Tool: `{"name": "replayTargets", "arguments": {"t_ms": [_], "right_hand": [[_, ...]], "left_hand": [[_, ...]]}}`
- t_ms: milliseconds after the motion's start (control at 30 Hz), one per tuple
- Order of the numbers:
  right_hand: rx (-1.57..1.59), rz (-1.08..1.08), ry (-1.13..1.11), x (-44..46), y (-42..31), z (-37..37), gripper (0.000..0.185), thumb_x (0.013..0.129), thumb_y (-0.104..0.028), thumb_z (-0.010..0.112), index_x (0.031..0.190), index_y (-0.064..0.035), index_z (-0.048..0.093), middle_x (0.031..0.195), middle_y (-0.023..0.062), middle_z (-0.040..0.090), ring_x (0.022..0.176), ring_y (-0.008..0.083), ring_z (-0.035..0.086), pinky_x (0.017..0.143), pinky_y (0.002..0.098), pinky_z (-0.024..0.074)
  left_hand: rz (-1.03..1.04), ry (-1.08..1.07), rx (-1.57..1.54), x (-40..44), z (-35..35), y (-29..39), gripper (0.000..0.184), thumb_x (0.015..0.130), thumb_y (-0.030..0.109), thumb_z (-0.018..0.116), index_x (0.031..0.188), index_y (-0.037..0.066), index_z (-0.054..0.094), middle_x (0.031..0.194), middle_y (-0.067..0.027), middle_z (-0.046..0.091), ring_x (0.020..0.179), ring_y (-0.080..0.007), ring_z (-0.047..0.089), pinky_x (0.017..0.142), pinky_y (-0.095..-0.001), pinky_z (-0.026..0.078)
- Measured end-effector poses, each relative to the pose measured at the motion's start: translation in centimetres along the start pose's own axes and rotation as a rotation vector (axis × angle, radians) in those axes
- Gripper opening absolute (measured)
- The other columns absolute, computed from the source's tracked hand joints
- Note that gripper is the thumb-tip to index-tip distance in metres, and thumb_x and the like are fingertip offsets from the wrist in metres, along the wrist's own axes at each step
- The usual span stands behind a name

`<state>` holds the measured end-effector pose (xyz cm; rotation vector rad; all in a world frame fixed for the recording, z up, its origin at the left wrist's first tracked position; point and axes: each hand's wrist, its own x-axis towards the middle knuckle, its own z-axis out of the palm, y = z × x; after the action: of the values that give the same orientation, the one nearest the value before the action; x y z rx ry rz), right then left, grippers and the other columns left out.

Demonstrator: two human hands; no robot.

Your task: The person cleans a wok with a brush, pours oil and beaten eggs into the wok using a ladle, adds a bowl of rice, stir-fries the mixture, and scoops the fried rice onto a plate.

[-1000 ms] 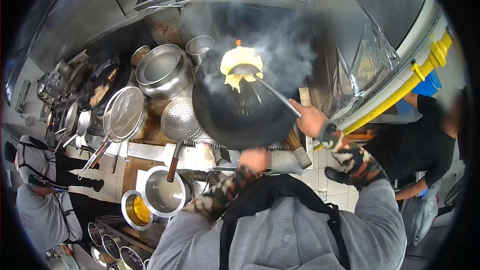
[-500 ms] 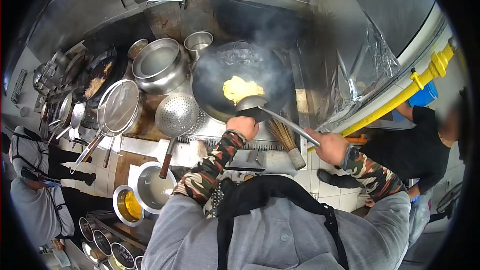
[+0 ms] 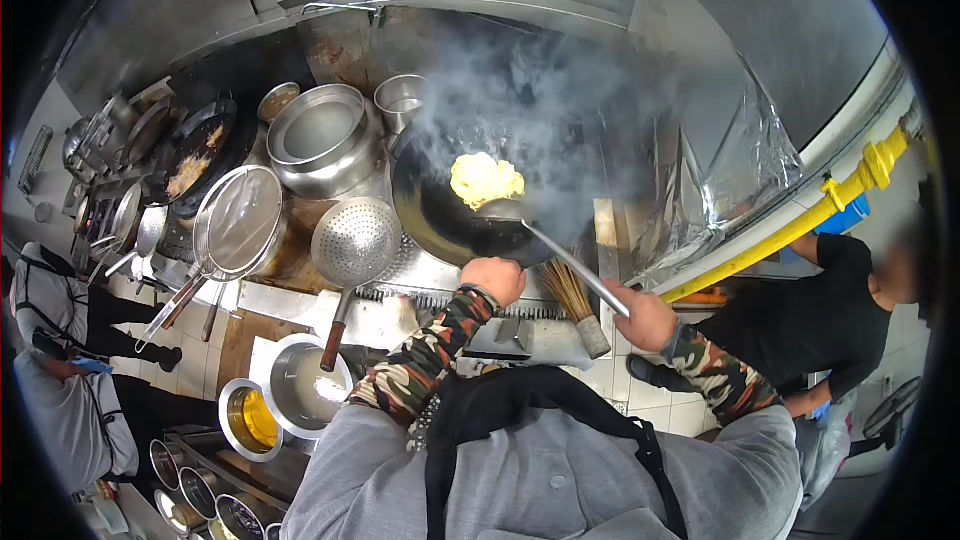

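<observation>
A dark wok (image 3: 428, 212) sits on the stove, giving off smoke. Yellow scrambled egg (image 3: 486, 180) lies in one soft clump in the wok. My left hand (image 3: 493, 281) is closed at the wok's near rim; the part it grips is hidden under the fingers. My right hand (image 3: 642, 317) is wrapped round the long handle of a steel ladle (image 3: 568, 262). The ladle's bowl is inside the wok, right by the near edge of the egg. Between my hands, a bamboo brush (image 3: 572, 295) rests on the stove's front ledge.
Left of the wok are a perforated skimmer (image 3: 355, 240), mesh strainers (image 3: 238, 220) and a steel pot (image 3: 325, 180). Bowls of liquid (image 3: 262, 420) stand lower left. A yellow pipe (image 3: 770, 240) runs along the right, with a person in black (image 3: 800, 320) beyond. Two people stand at left.
The smoke has thickened over the wok. My right hand has drawn slightly left and down with the ladle, whose bowl sits lower against the egg. My left hand stays at the rim.
</observation>
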<state>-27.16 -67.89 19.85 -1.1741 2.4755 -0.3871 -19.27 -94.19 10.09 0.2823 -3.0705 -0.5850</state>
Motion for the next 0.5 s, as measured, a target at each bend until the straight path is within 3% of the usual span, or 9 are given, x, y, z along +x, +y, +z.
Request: {"name": "replayTargets", "arguments": {"t_ms": [100, 167, 200, 233, 300, 367, 433, 500], "right_hand": [[0.051, 0.002, 0.043, -1.3, -0.1, 2.9, 0.063, 0.076, -0.008, 0.057, 0.137, -0.0067, 0.039, 0.1, 0.0273, 0.062, 0.084, 0.0431, 0.062, 0.077, 0.0485, 0.05], [0.265, -0.226, 0.376, -1.5, -0.2, 5.4, 0.063, 0.077, -0.005, 0.062, 0.136, -0.0072, 0.041, 0.081, 0.0164, 0.066, 0.062, 0.0331, 0.064, 0.061, 0.0414, 0.0519], [0.911, 0.339, 0.028, -2.2, -3.3, 3.8, 0.064, 0.079, -0.002, 0.065, 0.138, -0.008, 0.04, 0.072, 0.0058, 0.06, 0.049, 0.0157, 0.055, 0.048, 0.0293, 0.0464], [0.913, 0.343, 0.029, -2.3, -3.6, 4.3, 0.064, 0.079, -0.002, 0.065, 0.138, -0.008, 0.04, 0.072, 0.0058, 0.06, 0.049, 0.0157, 0.055, 0.048, 0.0293, 0.0464], [1.118, 0.344, 0.002, -2.9, -3.6, 5.3, 0.064, 0.082, 0.0, 0.063, 0.14, -0.0096, 0.039, 0.071, -0.0001, 0.051, 0.044, 0.0057, 0.042, 0.039, 0.0226, 0.0369], [0.988, 0.314, 0.067, -3.8, -4.0, 6.1, 0.063, 0.083, 0.001, 0.062, 0.141, -0.0106, 0.038, 0.066, -0.0005, 0.049, 0.041, 0.0072, 0.04, 0.036, 0.0237, 0.0338], [1.325, 0.393, -0.088, -5.2, -2.8, 5.4, 0.062, 0.085, 0.002, 0.06, 0.141, -0.01, 0.038, 0.063, -0.0015, 0.046, 0.039, 0.0065, 0.039, 0.034, 0.0231, 0.0308], [1.129, 0.314, -0.066, -6.3, -1.1, 6.7, 0.06, 0.085, 0.002, 0.058, 0.14, -0.0081, 0.038, 0.062, -0.0012, 0.046, 0.04, 0.0062, 0.039, 0.035, 0.023, 0.0309]], "left_hand": [[0.007, -0.001, -0.017, -0.2, 0.1, -0.4, 0.034, 0.084, 0.033, 0.052, 0.074, 0.007, 0.07, 0.074, -0.0167, 0.067, 0.071, -0.034, 0.066, 0.067, -0.0457, 0.053], [0.012, 0.023, -0.022, -0.4, 0.3, -0.4, 0.034, 0.085, 0.034, 0.052, 0.071, 0.008, 0.069, 0.071, -0.0164, 0.066, 0.068, -0.0337, 0.065, 0.065, -0.0451, 0.052], [0.01, 0.042, -0.038, -0.9, 0.6, -0.4, 0.034, 0.085, 0.033, 0.051, 0.07, 0.007, 0.069, 0.07, -0.0167, 0.066, 0.067, -0.0335, 0.066, 0.065, -0.0454, 0.052], [0.014, 0.039, -0.039, -1.6, 1.0, -0.4, 0.034, 0.085, 0.033, 0.051, 0.07, 0.007, 0.069, 0.07, -0.0167, 0.066, 0.067, -0.0335, 0.066, 0.065, -0.0454, 0.052], [0.047, 0.028, -0.045, -3.8, 1.1, 0.0, 0.035, 0.085, 0.033, 0.052, 0.07, 0.007, 0.068, 0.071, -0.0167, 0.066, 0.067, -0.0333, 0.066, 0.065, -0.0458, 0.052], [0.019, 0.021, -0.015, -6.8, 0.9, 1.0, 0.035, 0.084, 0.034, 0.054, 0.067, 0.007, 0.067, 0.066, -0.0157, 0.065, 0.063, -0.0333, 0.065, 0.061, -0.0446, 0.052], [-0.002, 0.057, -0.006, -10.3, 0.6, 2.3, 0.035, 0.083, 0.034, 0.055, 0.065, 0.007, 0.067, 0.063, -0.0157, 0.064, 0.06, -0.0325, 0.065, 0.059, -0.0438, 0.052], [-0.016, 0.089, -0.011, -13.6, 0.5, 3.6, 0.035, 0.082, 0.035, 0.056, 0.064, 0.007, 0.067, 0.06, -0.0151, 0.063, 0.058, -0.0315, 0.064, 0.058, -0.0434, 0.052]]}}
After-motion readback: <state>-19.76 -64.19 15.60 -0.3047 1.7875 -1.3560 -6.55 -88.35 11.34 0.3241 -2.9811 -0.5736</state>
